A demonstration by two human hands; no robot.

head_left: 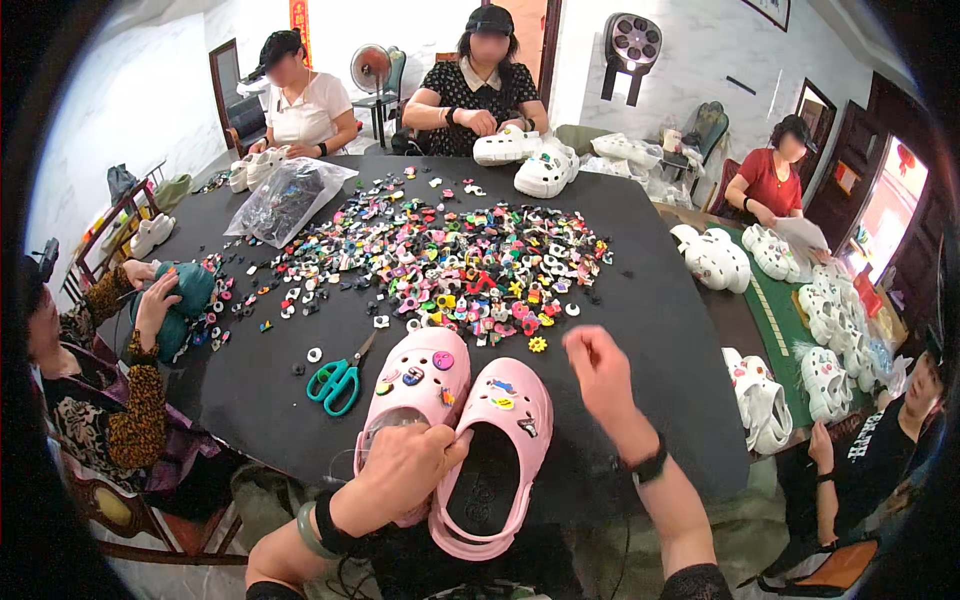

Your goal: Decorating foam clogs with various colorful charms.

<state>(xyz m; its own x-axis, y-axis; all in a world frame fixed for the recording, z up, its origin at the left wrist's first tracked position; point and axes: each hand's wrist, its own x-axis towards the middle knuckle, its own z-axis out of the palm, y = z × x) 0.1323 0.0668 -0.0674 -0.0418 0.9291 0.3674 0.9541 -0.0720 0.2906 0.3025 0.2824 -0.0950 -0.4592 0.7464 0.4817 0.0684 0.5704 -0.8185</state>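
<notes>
Two pink clogs stand side by side at the table's near edge. My left hand [408, 468] is closed round the heel opening of the left pink clog [420, 365], and its fingers touch the neighbouring rim. Clear plastic shows under that hand. Coloured shoe charms sit in the holes of both the left clog and the right pink clog [515, 400]. My right hand [603, 378] is raised over the table, right of the clogs, fingers curled in; whatever they may hold is hidden. Left of the clogs lie teal-handled scissors [334, 386].
A wide pile of loose shoe charms [450, 255] covers the black table's [640, 460] middle. A clear plastic bag [290, 200] lies behind it. White clogs [545, 165] stand at the far edge; more lie on a green mat [768, 310] at right. Several co-workers sit around, one with teal clogs [185, 300].
</notes>
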